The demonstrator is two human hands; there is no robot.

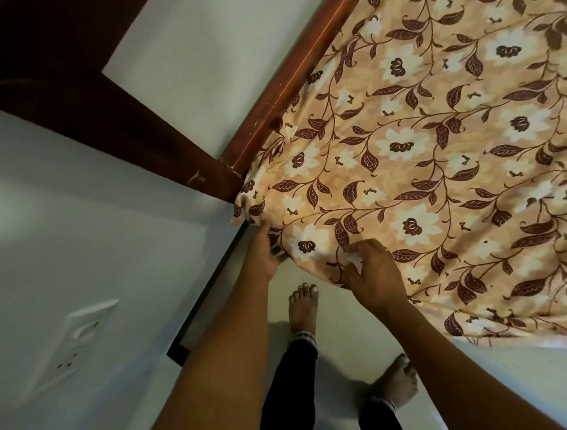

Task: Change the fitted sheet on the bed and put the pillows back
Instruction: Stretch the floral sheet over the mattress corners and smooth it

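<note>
A tan fitted sheet (pixel 419 163) printed with white flowers and dark brown leaves covers the bed and hangs over its near edge. At the bed's corner by the wooden headboard (pixel 289 81) the fabric is bunched. My left hand (pixel 264 251) is at that corner, fingers curled into the sheet's edge under the corner. My right hand (pixel 372 269) lies on the hanging edge a little to the right, pinching a fold of the sheet. No pillows are in view.
A pale wall (pixel 81 223) with a white switch and socket plate (pixel 76 341) stands close on the left. A dark wooden beam (pixel 109 125) runs to the bed corner. My bare feet (pixel 302 308) stand on the light floor beside the bed.
</note>
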